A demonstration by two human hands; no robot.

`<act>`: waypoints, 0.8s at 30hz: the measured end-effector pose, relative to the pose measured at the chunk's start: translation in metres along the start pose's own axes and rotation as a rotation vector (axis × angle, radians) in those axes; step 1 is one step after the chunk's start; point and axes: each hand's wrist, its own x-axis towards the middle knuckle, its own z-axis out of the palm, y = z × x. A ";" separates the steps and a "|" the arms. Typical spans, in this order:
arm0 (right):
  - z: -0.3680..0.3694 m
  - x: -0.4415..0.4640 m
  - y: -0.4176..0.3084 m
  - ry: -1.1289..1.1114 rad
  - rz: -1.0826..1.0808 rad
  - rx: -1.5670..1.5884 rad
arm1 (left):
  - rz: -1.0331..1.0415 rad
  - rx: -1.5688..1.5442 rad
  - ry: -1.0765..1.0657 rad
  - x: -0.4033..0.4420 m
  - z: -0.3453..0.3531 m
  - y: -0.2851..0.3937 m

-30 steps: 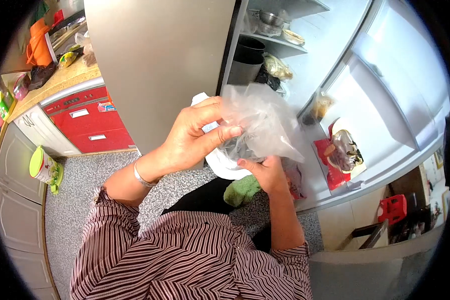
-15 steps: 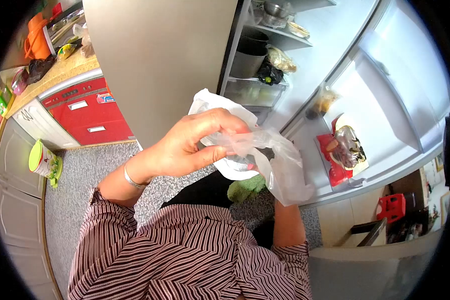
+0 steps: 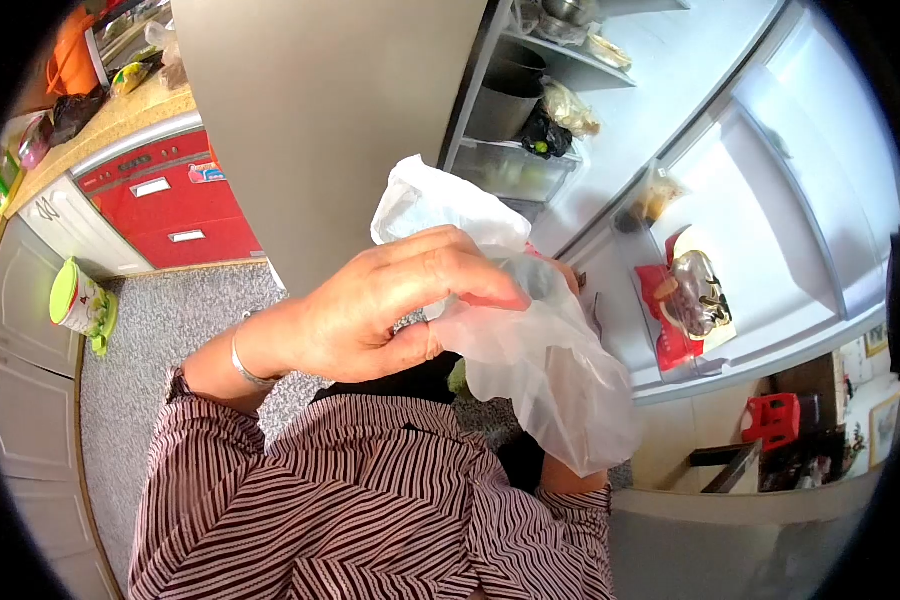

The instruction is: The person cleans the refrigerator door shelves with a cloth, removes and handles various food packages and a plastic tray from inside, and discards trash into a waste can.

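My left hand point(image 3: 400, 300), with a bracelet at the wrist, pinches a translucent plastic bag point(image 3: 570, 395) between thumb and fingers. The bag hangs down to the right over my right forearm. Behind my fingers is a white crumpled packet or container point(image 3: 445, 205). My right hand point(image 3: 562, 272) is mostly covered by the bag; only a little of it shows at the bag's upper edge, so its grip is hidden.
An open fridge holds a dark pot point(image 3: 505, 100) and bagged food. Its door point(image 3: 780, 250) carries a red package point(image 3: 670, 320). To the left are a red cabinet point(image 3: 170, 205), a counter point(image 3: 120, 120) and a green-lidded bin point(image 3: 65, 290).
The translucent bag has swung from upright above my hands to hanging down on the right. My left hand has shifted lower, and the bag now covers most of my right hand.
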 end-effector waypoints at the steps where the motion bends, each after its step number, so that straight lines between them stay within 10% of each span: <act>1: -0.002 -0.001 -0.001 0.008 -0.003 -0.026 | 0.021 -0.008 0.003 -0.001 0.001 -0.002; 9: -0.025 -0.004 0.000 0.116 -0.038 -0.279 | 0.088 0.076 0.019 -0.001 -0.010 0.012; 16: -0.041 -0.002 -0.009 0.039 -0.111 -0.542 | 0.643 0.403 0.197 0.005 -0.006 0.021; 24: -0.037 -0.006 -0.004 0.209 -0.077 -0.709 | 0.304 0.976 -0.074 0.010 -0.007 0.023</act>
